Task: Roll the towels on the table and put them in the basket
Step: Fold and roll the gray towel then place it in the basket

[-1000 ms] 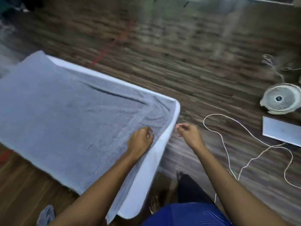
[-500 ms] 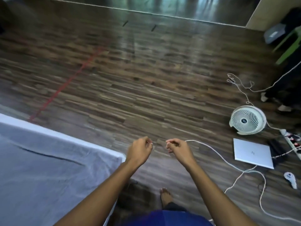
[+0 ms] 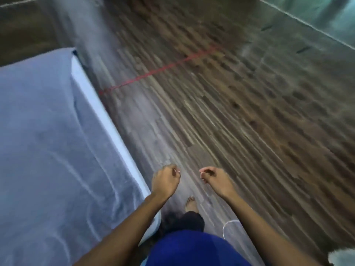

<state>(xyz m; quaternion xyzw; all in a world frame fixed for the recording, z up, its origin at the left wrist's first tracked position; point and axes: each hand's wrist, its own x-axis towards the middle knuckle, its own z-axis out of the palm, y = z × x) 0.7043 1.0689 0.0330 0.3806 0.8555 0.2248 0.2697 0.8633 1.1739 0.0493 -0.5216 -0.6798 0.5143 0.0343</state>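
Towel (image 3: 48, 150) in grey-blue lies spread flat over the table (image 3: 99, 104), with shallow wrinkles running across it. It reaches almost to the table's right edge and leaves a narrow white strip of that edge bare, from the far corner down to the near corner. Both hands hang out past that edge, over the wooden floor (image 3: 249, 121) and clear of the cloth. The left hand (image 3: 165, 182) is just beside the near corner, its fingers loosely curled under with nothing seen in them. The right hand (image 3: 217, 180) is near it, further from the table, likewise loosely curled and empty. Below the hands a bare foot (image 3: 191, 204) stands on the floor, with a white cord (image 3: 225, 226) looping just beside it. A red line (image 3: 159, 69) crosses the floor beyond the table's right edge. Motion blur softens everything.
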